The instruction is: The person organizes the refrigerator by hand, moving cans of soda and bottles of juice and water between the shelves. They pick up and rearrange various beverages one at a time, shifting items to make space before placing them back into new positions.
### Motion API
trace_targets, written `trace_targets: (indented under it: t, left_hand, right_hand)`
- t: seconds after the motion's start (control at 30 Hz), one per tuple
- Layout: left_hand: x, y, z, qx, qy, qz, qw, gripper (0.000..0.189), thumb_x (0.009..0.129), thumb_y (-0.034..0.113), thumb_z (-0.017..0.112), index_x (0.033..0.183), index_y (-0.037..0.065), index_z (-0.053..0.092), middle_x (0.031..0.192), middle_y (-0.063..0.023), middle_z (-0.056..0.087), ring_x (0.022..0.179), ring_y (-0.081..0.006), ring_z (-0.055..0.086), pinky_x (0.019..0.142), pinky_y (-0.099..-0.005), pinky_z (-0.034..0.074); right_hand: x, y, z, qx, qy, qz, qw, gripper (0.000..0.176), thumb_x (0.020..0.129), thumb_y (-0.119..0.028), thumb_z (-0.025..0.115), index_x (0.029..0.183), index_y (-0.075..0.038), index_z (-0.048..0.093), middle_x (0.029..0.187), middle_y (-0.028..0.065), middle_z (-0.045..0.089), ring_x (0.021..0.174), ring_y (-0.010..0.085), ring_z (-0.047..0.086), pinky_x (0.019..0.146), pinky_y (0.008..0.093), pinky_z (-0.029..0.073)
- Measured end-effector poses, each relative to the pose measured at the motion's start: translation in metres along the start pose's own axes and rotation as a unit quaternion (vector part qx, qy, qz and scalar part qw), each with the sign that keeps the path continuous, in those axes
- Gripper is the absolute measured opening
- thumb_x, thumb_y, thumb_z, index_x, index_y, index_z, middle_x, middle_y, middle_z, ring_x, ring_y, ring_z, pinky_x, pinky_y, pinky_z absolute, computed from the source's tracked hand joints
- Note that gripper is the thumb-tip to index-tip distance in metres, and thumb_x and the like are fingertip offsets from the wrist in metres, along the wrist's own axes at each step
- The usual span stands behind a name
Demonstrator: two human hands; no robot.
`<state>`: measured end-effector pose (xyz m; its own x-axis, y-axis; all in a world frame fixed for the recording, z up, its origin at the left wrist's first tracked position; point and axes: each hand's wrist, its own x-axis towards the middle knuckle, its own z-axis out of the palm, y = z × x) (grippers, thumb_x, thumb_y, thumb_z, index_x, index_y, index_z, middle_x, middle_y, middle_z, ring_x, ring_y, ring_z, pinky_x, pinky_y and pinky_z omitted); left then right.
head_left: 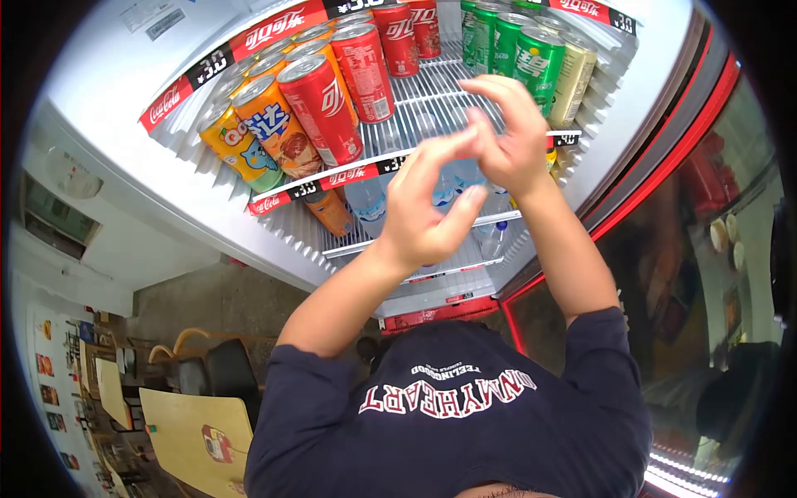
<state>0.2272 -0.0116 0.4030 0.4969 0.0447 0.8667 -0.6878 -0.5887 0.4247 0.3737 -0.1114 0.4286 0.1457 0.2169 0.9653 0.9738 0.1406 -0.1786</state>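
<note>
Both my hands are raised in front of a lit drinks fridge. My left hand (436, 203) holds nothing; its fingers are slightly bent and the thumb stands apart. Close by, my right hand (516, 137) is also unfilled, fingers curved toward the left one, where the fingertips overlap in view. To the left on the shelf stand red Coca-Cola cans (322, 108) and orange cans (278, 124). Green cans (538, 70) stand behind my right hand, partly hidden by it. A bare stretch of wire shelf (423, 100) shows between the groups.
Water bottles (365, 199) fill a lower shelf, partly behind my hands. Red price strips (349, 176) edge the shelves. The open glass door (664, 216) is on the right. Behind me on the left are a light wooden table (178, 432) and black chairs (228, 369).
</note>
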Motion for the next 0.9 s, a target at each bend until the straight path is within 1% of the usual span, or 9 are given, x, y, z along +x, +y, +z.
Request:
trace_targets:
  t: [0.17,0.23,0.47,0.57,0.6,0.77,0.83,0.87,0.9]
  left_hand:
    - [-0.038,0.020,-0.042,0.053,0.013,-0.032,0.998,0.036,0.086,0.002,0.064,0.122,-0.007,0.063,0.100,-0.0163,0.070,0.092,-0.0224,0.068,0.087,-0.0351,0.054]
    - [-0.056,0.024,-0.051,0.070,0.033,-0.058,0.995,0.034,0.086,0.001,0.063,0.119,-0.006,0.064,0.096,-0.0154,0.070,0.088,-0.0216,0.068,0.084,-0.0343,0.054]
    - [-0.127,0.042,-0.058,0.121,0.061,-0.173,0.976,0.032,0.082,-0.004,0.067,0.113,-0.001,0.068,0.089,-0.0145,0.072,0.080,-0.0236,0.071,0.075,-0.0325,0.055]
    - [-0.142,0.046,-0.064,0.122,0.071,-0.212,0.967,0.031,0.082,-0.004,0.067,0.112,-0.001,0.068,0.090,-0.0161,0.072,0.080,-0.0236,0.072,0.075,-0.0318,0.055]
    - [-0.144,0.047,-0.064,0.119,0.076,-0.215,0.966,0.030,0.082,-0.004,0.067,0.112,-0.001,0.068,0.090,-0.0163,0.072,0.080,-0.0237,0.072,0.075,-0.0319,0.055]
    - [-0.128,0.043,-0.065,0.136,0.061,-0.178,0.973,0.030,0.079,-0.004,0.069,0.109,0.000,0.069,0.089,-0.0146,0.072,0.079,-0.0254,0.070,0.074,-0.0349,0.055]
    - [-0.104,0.040,-0.070,0.191,0.034,-0.093,0.977,0.031,0.077,-0.003,0.070,0.108,0.001,0.069,0.090,-0.0132,0.071,0.080,-0.0278,0.069,0.076,-0.0376,0.055]
    - [-0.089,0.039,-0.073,0.216,0.020,-0.050,0.975,0.032,0.076,-0.002,0.071,0.107,0.002,0.069,0.091,-0.0125,0.071,0.081,-0.0290,0.069,0.076,-0.0390,0.054]
    - [-0.071,0.040,-0.075,0.255,0.020,-0.016,0.967,0.034,0.074,0.000,0.073,0.108,0.003,0.070,0.093,-0.0116,0.071,0.086,-0.0319,0.068,0.081,-0.0421,0.053]
  right_hand:
    - [0.040,0.028,0.057,-0.026,-0.066,0.062,0.996,0.046,0.087,-0.008,0.065,0.132,-0.008,0.062,0.130,0.0195,0.063,0.126,0.0380,0.057,0.107,0.0427,0.046]
    - [0.059,0.080,0.103,-0.079,-0.026,0.001,0.997,0.043,0.087,-0.011,0.063,0.130,-0.008,0.063,0.132,0.0226,0.061,0.126,0.0423,0.055,0.106,0.0459,0.047]
    - [0.114,0.129,0.151,-0.220,-0.209,0.110,0.946,0.041,0.082,-0.027,0.065,0.115,-0.005,0.069,0.107,0.0273,0.071,0.101,0.0452,0.067,0.091,0.0501,0.055]
    - [0.121,0.125,0.146,-0.199,-0.258,0.178,0.929,0.045,0.079,-0.028,0.066,0.108,0.006,0.072,0.105,0.0320,0.071,0.108,0.0447,0.067,0.095,0.0464,0.056]
    - [0.116,0.134,0.150,-0.200,-0.211,0.131,0.948,0.040,0.080,-0.029,0.067,0.099,0.005,0.074,0.099,0.0294,0.073,0.099,0.0415,0.071,0.091,0.0451,0.058]
    - [0.111,0.127,0.141,-0.249,-0.142,0.117,0.951,0.036,0.085,-0.028,0.067,0.114,-0.007,0.070,0.112,0.0222,0.070,0.104,0.0424,0.066,0.091,0.0493,0.053]
    - [0.113,0.094,0.118,-0.314,-0.137,0.090,0.935,0.034,0.082,-0.005,0.062,0.116,-0.002,0.065,0.120,0.0277,0.064,0.107,0.0461,0.062,0.094,0.0521,0.050]
    - [0.106,0.102,0.120,-0.178,-0.047,0.065,0.981,0.027,0.080,-0.012,0.065,0.104,0.000,0.069,0.109,0.0292,0.066,0.102,0.0469,0.062,0.091,0.0544,0.048]
    - [0.103,0.105,0.119,-0.175,-0.037,0.061,0.982,0.028,0.081,-0.012,0.065,0.105,0.000,0.068,0.108,0.0289,0.067,0.103,0.0467,0.062,0.091,0.0541,0.049]
